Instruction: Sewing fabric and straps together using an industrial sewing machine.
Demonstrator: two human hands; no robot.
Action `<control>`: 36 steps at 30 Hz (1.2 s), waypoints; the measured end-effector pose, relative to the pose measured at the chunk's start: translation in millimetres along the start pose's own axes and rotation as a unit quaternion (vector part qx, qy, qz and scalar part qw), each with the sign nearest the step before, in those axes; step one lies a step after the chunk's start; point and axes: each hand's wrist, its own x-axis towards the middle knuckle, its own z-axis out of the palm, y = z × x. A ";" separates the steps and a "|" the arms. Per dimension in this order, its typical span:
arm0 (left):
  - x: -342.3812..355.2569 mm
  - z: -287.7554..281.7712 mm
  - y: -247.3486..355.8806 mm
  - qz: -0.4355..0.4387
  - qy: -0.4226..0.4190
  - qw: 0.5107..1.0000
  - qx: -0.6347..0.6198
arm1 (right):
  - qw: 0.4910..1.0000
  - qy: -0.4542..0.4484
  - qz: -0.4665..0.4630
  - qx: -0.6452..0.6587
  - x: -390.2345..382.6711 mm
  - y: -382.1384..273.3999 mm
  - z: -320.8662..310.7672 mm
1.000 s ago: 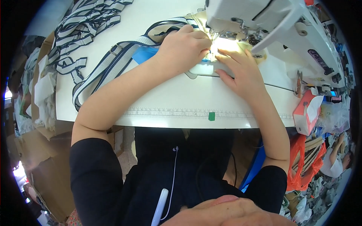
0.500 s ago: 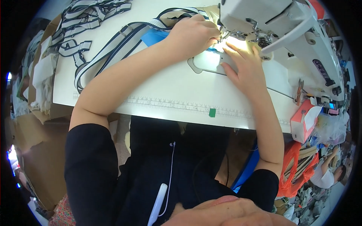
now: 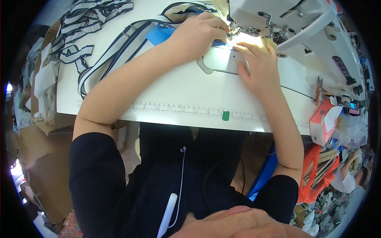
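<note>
A white sewing machine [image 3: 274, 18] stands at the top right, its lamp shining on the needle area. My left hand [image 3: 200, 35] is just left of the needle, fingers bent and closed on a piece of blue fabric [image 3: 160, 35]. Most of that fabric lies under the hand, so its shape is hidden. To the right of the needle, my right hand [image 3: 260, 65] rests with fingers stretched out over the bright machine bed; glare hides what its fingertips touch. Striped dark-and-white webbing straps [image 3: 126, 49] with a metal slider trail leftward from beneath my left hand.
More striped straps [image 3: 85, 23] are heaped at the table's far left. A ruler strip [image 3: 186, 109] runs along the front edge. Scissors [image 3: 318, 90] and a red-and-white box [image 3: 322, 123] sit at the right. Cardboard boxes [image 3: 51, 158] stand left; another person [image 3: 345, 180] is far right.
My left hand has shifted slightly left, and blue fabric now shows beside its fingertips. My right thumb has drawn a little nearer its fingers. The whole view has tilted slightly.
</note>
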 end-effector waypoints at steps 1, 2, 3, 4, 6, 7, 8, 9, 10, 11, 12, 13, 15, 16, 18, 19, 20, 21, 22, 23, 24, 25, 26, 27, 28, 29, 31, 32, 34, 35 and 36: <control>2.0 -1.1 2.1 -0.010 0.001 1.000 -0.013 | 1.000 0.007 -0.001 0.006 0.3 2.1 1.1; 3.9 -1.8 3.6 -0.020 0.002 0.999 -0.026 | 1.000 0.008 0.004 0.008 0.0 2.9 0.8; 5.6 -1.6 4.3 -0.016 -0.003 1.000 -0.027 | 1.000 0.007 0.004 -0.003 -0.2 3.4 -0.5; 6.1 -2.4 4.5 -0.013 0.003 1.000 -0.022 | 1.000 0.007 0.007 -0.014 -1.0 2.0 -0.8; 8.5 -0.6 4.5 -0.002 0.001 1.000 -0.018 | 0.999 0.039 -0.004 -0.024 1.4 8.2 2.0; 10.0 0.5 1.4 -0.003 0.019 1.000 -0.005 | 0.997 0.068 -0.024 -0.037 4.0 10.3 4.5; 11.6 1.4 -1.4 -0.003 0.037 0.999 0.007 | 0.998 0.049 -0.002 -0.028 4.9 10.5 6.0; 12.3 1.7 -4.1 -0.011 0.024 1.000 0.014 | 0.998 0.054 0.008 -0.025 5.1 9.5 7.5; 12.4 2.3 -4.2 -0.004 0.018 1.000 0.012 | 0.998 0.047 0.018 -0.024 4.0 9.7 8.3; 11.9 2.5 -4.5 -0.021 -0.001 1.000 0.019 | 0.999 0.040 0.027 -0.022 3.0 9.7 9.7; 11.3 2.6 -5.0 -0.040 -0.019 0.999 0.026 | 0.998 0.042 0.034 -0.022 2.7 9.8 12.2; 12.0 1.6 -4.5 -0.037 -0.021 0.999 0.026 | 0.998 0.050 0.030 -0.025 2.9 10.5 13.9; 13.2 -1.4 -4.4 -0.040 -0.031 0.999 0.016 | 0.998 0.057 0.024 -0.027 1.6 10.1 14.9; 15.1 -5.1 -3.1 -0.040 -0.031 0.999 0.017 | 0.997 0.055 0.027 -0.037 0.9 10.7 14.7; 19.6 -12.5 0.5 -0.011 -0.028 0.999 -0.036 | 0.997 0.052 0.027 -0.047 0.2 11.7 13.6; 19.4 -14.0 0.1 -0.014 -0.028 0.999 -0.034 | 0.998 0.042 0.034 -0.045 1.3 10.9 13.4; 19.6 -14.6 -0.2 -0.023 -0.034 0.998 -0.051 | 0.998 0.031 0.040 -0.043 2.2 10.3 13.3; 19.3 -14.9 -0.4 -0.032 -0.039 0.996 -0.068 | 0.998 0.030 0.037 -0.042 2.8 9.6 13.3; 18.4 -14.8 -0.1 -0.035 -0.037 0.996 -0.067 | 0.998 0.019 0.046 -0.045 2.8 9.1 12.8; 16.8 -14.5 0.8 -0.042 -0.036 0.995 -0.077 | 0.997 0.008 0.055 -0.048 2.9 9.3 12.4; 15.5 -13.6 1.0 -0.049 -0.035 0.994 -0.087 | 0.997 0.008 0.052 -0.048 2.7 10.7 12.7; 13.0 -13.7 0.5 -0.062 -0.041 0.994 -0.079 | 0.998 0.015 0.038 -0.055 2.9 11.2 14.0; 10.5 -8.4 -2.8 -0.066 -0.039 0.994 -0.076 | 0.998 0.022 0.025 -0.062 3.6 11.2 14.5; 8.3 0.3 -8.3 -0.034 0.007 0.998 -0.051 | 0.998 0.022 0.019 -0.060 4.0 9.5 13.8; 8.6 3.6 -8.4 -0.003 0.053 0.998 -0.023 | 0.997 0.020 0.029 -0.063 3.6 8.0 12.4; 7.9 6.6 -8.1 -0.017 0.043 0.999 -0.016 | 0.997 0.017 0.038 -0.065 3.5 7.1 11.1; 9.5 11.0 -7.6 -0.011 0.046 0.999 -0.026 | 0.997 0.025 0.030 -0.059 -0.5 10.0 11.2; 9.8 12.3 -6.4 -0.024 0.047 0.998 -0.035 | 0.997 0.033 0.031 -0.055 -1.8 12.0 11.2; 7.4 10.0 -6.4 -0.028 0.076 0.997 -0.011 | 0.998 0.047 0.011 -0.044 0.5 13.4 10.3; 6.3 7.5 -6.9 -0.028 0.103 0.994 0.011 | 0.998 0.053 0.005 -0.033 1.4 13.2 10.0; 5.1 3.9 -8.4 -0.028 0.106 0.994 0.013 | 0.998 0.059 -0.001 -0.022 1.8 12.8 9.8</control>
